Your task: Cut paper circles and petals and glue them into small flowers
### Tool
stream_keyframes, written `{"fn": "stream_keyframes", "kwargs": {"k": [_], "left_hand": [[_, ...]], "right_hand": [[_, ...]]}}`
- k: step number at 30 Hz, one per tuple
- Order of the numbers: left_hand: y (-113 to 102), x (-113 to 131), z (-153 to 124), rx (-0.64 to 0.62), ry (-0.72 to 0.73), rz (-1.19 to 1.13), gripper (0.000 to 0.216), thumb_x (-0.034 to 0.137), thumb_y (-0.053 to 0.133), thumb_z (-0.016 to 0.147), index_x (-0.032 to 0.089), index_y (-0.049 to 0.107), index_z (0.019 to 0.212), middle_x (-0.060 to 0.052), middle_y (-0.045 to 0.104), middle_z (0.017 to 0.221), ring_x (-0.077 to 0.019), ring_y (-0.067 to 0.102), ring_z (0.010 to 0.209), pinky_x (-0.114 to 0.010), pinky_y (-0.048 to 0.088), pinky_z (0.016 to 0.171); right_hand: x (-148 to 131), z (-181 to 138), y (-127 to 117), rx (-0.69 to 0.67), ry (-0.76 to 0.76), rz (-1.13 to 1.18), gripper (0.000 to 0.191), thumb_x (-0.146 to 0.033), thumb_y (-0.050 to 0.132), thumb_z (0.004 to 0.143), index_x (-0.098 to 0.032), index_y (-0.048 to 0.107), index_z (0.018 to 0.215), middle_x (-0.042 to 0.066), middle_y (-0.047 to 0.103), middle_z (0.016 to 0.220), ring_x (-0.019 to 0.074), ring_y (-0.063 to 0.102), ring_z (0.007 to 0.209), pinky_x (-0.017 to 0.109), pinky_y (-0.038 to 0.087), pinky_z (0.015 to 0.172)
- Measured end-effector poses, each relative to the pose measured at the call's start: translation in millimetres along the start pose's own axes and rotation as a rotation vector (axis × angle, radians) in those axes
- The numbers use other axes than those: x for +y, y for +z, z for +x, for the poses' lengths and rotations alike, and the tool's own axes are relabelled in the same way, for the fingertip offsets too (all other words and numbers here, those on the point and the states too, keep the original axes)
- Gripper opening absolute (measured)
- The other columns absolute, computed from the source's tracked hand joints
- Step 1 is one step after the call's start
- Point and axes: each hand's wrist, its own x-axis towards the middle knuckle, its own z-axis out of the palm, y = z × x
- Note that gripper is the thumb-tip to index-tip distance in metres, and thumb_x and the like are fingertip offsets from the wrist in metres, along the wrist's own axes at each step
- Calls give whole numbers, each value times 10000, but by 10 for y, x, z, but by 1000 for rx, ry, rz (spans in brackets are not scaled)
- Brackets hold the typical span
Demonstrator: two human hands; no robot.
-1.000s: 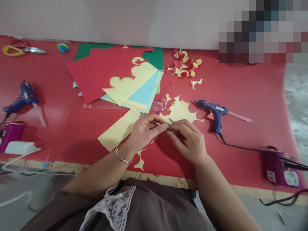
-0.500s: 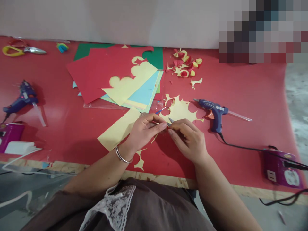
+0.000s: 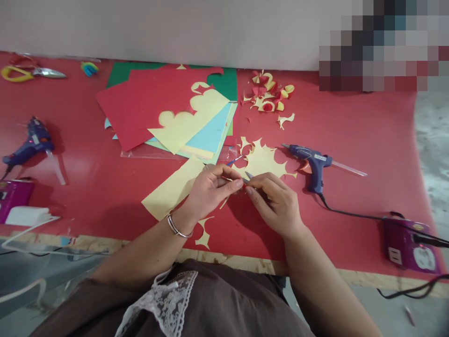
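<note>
Left hand [image 3: 213, 187] pinches, fingertips [image 3: 239, 184] together, what looks on my remote feed like small red piece [image 3: 244, 186], mostly covered, above red tabletop [image 3: 372, 135]; right hand [image 3: 277, 201] closes around grey pointed tool [image 3: 249, 175], point by left fingertips. Yellow offcut [image 3: 264, 160] lies just beyond right hand. To right, blue glue gun [image 3: 313, 161] carries pale label [image 3: 320, 157], print too small for me to read. Red tabletop spreads wide from glue gun to right edge; wooden near edge [image 3: 368, 280] runs beneath forearms [image 3: 142, 260].
</note>
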Motion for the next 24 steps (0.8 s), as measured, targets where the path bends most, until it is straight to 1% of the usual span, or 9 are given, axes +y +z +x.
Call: {"fn": "stream_keyframes", "kwargs": {"k": [4,7,13,21,24], "left_hand": [[8,-51,-11,37,8,-16,323,347,912,845,174,728,1047,-62,758,1025,-153,744,900,-283,630,852],[12,-94,-20,38,34,-3,319,319,900,856,186,712,1076,-77,763,1071,-170,755,964,-286,649,869],[19,-116,-23,43,60,36,336,351,889,879,189,694,1100,-80,757,1080,-171,760,969,-297,657,884],[55,-72,-24,64,76,44,368,302,868,889,195,630,1148,-66,761,1021,-164,746,982,-280,633,884],[55,-78,-21,68,70,28,397,285,859,885,204,594,1169,-56,762,1000,-162,755,936,-283,629,851]], "right_hand": [[0,-2,2,16,7,-21,113,-163,664,1038,-233,686,951,63,746,918,179,729,807,305,604,684],[2,-3,3,23,9,-31,115,-177,661,1038,-240,680,943,63,743,911,186,730,798,313,608,681],[5,-8,9,9,-5,-13,101,-169,653,1035,-237,687,970,70,753,939,196,743,842,325,615,716],[7,-16,22,-9,4,-6,97,-174,653,1035,-236,681,966,70,747,955,188,739,835,317,613,714],[14,-19,22,-13,0,-5,87,-186,657,1037,-236,685,972,71,749,958,190,744,846,321,620,723]]}}
